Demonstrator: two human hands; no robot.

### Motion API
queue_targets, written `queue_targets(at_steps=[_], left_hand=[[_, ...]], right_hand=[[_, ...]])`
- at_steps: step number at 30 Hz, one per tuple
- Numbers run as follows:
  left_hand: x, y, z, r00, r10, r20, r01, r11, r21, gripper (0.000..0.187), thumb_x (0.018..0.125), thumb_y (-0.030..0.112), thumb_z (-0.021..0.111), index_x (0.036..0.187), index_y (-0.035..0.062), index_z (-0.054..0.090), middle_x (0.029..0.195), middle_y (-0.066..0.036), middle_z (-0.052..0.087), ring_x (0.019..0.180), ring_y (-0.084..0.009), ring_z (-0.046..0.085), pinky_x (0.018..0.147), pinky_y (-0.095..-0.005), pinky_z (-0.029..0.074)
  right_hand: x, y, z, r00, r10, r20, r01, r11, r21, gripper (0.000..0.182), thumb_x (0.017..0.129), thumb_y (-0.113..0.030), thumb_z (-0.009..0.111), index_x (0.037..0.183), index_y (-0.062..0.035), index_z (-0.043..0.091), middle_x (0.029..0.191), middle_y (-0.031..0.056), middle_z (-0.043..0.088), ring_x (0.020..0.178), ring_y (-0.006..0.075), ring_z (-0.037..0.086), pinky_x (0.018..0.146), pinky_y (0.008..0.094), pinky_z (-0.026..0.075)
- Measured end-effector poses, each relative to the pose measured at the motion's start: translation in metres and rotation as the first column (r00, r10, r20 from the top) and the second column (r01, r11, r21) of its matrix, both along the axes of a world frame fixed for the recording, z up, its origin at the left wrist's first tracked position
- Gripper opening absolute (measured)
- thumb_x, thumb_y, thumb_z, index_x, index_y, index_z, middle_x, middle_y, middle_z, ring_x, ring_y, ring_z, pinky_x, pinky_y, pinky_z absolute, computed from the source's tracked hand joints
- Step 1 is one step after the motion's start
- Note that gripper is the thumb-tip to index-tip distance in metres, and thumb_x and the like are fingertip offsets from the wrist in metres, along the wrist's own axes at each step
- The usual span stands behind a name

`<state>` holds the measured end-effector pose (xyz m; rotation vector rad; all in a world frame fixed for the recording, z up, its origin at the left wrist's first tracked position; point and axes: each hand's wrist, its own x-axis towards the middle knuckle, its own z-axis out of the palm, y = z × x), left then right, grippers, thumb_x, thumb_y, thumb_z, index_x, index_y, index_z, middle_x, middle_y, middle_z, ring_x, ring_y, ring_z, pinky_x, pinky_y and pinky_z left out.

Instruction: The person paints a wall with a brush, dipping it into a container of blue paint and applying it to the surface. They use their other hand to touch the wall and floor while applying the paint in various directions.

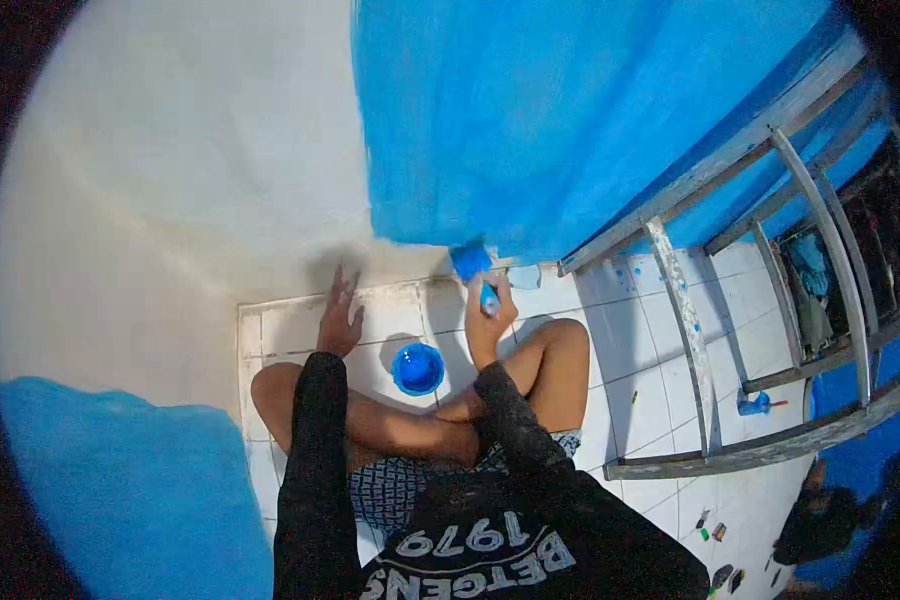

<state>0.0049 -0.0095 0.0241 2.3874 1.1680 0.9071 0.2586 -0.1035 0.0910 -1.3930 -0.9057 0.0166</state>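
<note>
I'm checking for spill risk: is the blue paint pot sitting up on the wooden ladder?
No, the paint pot stands on the tiled floor between the person's knees, apart from the ladder.

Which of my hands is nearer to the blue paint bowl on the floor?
Left, narrowly. The left hand rests on the tiled floor just up-left of the paint bowl. The right hand, holding the brush, is up-right of it.

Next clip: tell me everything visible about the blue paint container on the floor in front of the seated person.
The paint container is a small round open-topped tub, probably plastic, coated blue inside and out. It stands upright on the white tiled floor, near the wall corner, between the person's bent knees. Its contents look blue; the level cannot be judged. Neither hand touches it: the left hand rests on the wall base to its left, and the right hand holds a blue brush up and to its right.
</note>
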Motion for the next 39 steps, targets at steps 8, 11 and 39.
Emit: queue_targets(at_steps=[8,11,39], left_hand=[[-0.003,-0.007,0.008,0.999,0.032,-0.023,-0.033,0.997,-0.062,0.076,0.088,0.002,0.06,0.156,0.0184,0.03,0.166,-0.014,0.012,0.147,-0.0402,0.028,0.113,-0.0466,0.04],[-0.004,-0.002,0.006,0.999,0.023,0.043,-0.025,0.999,0.043,0.076,0.089,0.003,0.06,0.156,0.0191,0.03,0.166,-0.014,0.013,0.145,-0.04,0.031,0.113,-0.0462,0.041],[-0.003,0.001,0.002,0.995,0.073,0.075,-0.074,0.997,0.012,0.065,0.092,0.008,0.056,0.154,0.0144,0.035,0.166,-0.015,0.013,0.147,-0.038,0.028,0.116,-0.0454,0.035]], right_hand=[[-0.026,0.028,0.152,0.99,0.014,0.143,-0.064,0.936,0.347,0.015,0.083,0.0,0.074,0.097,-0.0014,0.069,0.094,0.015,0.071,0.085,0.0259,0.07,0.077,0.0348,0.054],[-0.011,0.023,0.136,0.965,0.014,0.262,-0.098,0.946,0.31,0.023,0.079,0.002,0.077,0.1,-0.0037,0.07,0.101,0.0163,0.073,0.093,0.0311,0.072,0.083,0.0378,0.056],[0.091,0.007,0.103,0.064,0.296,0.953,-0.224,0.935,-0.275,0.047,0.08,-0.014,0.063,0.127,-0.0129,0.063,0.134,0.0203,0.059,0.108,0.0347,0.065,0.076,0.0371,0.059]])
